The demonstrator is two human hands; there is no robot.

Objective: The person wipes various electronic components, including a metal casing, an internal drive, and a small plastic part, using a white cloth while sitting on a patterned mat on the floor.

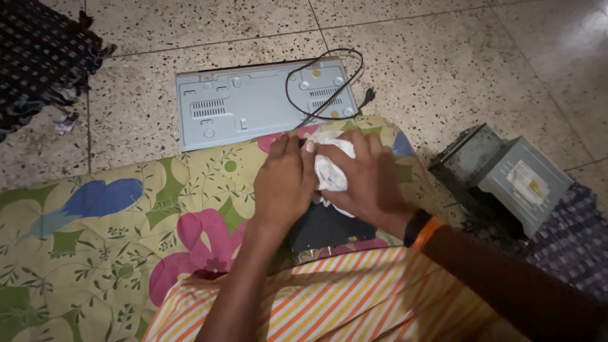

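Head view | left hand (285, 183) steadying dark flat part (329, 229) | right hand (370, 180) gripping white cloth (332, 168) | best wiped gently, part pinned to floral cushion (126, 221)

White crumpled cloth (332, 166) bunched in your fingers, pressed on a flat dark panel (326, 229) lying on the floral cushion (114, 215), just beside its far edge

- Speckled terrazzo floor (190, 25) in pale tiles with thin dark joints; light dim and warm
- Floral quilt (95, 221) in yellow-green with pink and blue blooms spread across the foreground
- Grey metal casing (253, 107) lying flat on the floor, a black cable (329, 76) looped over it
- Grey metal drive box (506, 177) at right, beside checked cloth (570, 240); dark fringed fabric (38, 57) upper left
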